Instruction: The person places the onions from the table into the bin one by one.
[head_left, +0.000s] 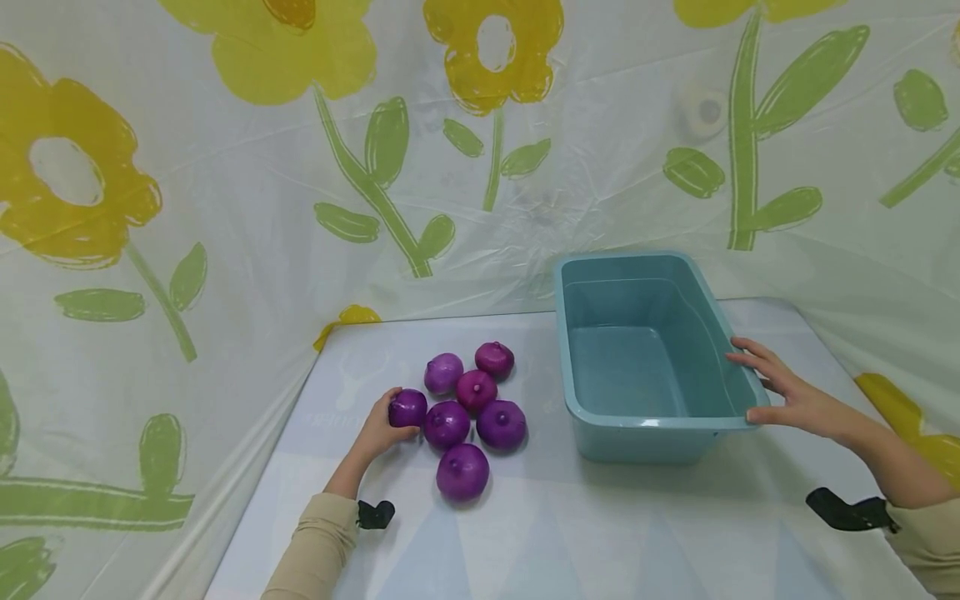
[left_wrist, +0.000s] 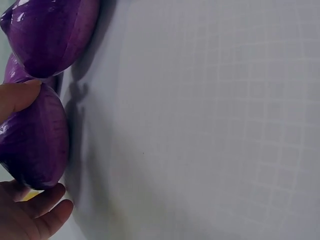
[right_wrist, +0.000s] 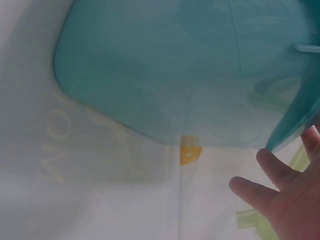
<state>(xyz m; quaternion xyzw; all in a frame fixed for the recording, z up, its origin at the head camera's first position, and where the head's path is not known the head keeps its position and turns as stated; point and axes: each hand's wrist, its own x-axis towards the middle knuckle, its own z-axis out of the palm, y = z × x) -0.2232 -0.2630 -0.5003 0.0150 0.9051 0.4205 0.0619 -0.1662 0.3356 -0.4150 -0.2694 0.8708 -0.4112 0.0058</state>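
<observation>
My left hand (head_left: 384, 429) grips a glossy purple onion (head_left: 407, 408) at the left edge of a cluster of onions. In the left wrist view the thumb lies on one side of this onion (left_wrist: 37, 135) and the fingers are at its other side. Several more purple onions (head_left: 462, 473) lie close together just to its right. At the right, my right hand (head_left: 798, 400) touches the rim of a blue-green plastic basin (head_left: 637, 446) near its front right corner, fingers spread and fairly straight. Inside, the basin holds nothing.
The basin and onions stand on a pale table cover (head_left: 540, 533) with light blue triangles. Behind and at the sides hangs a white sheet (head_left: 600, 167) printed with yellow flowers and green stems, reaching down to the table's back edge.
</observation>
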